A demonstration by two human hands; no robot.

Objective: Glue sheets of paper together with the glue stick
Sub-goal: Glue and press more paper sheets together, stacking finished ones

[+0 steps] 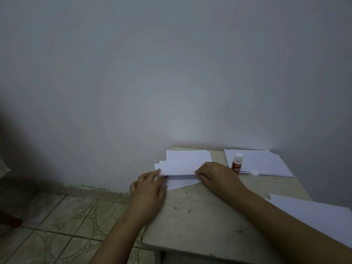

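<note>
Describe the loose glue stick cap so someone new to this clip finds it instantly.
Start at the small table against the wall. Near its far right stands a red glue stick by a stack of lined paper. The cap sits just right of it: small, pale, translucent, the only loose round piece there.

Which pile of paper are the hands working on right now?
The plain white pile at the table's far left edge, with both hands on it. The lined pile behind the glue stick and the lined pile nearest the camera lie untouched.

Two bare forearms, no sleeves, left hand [147, 189], right hand [215, 176]
</note>
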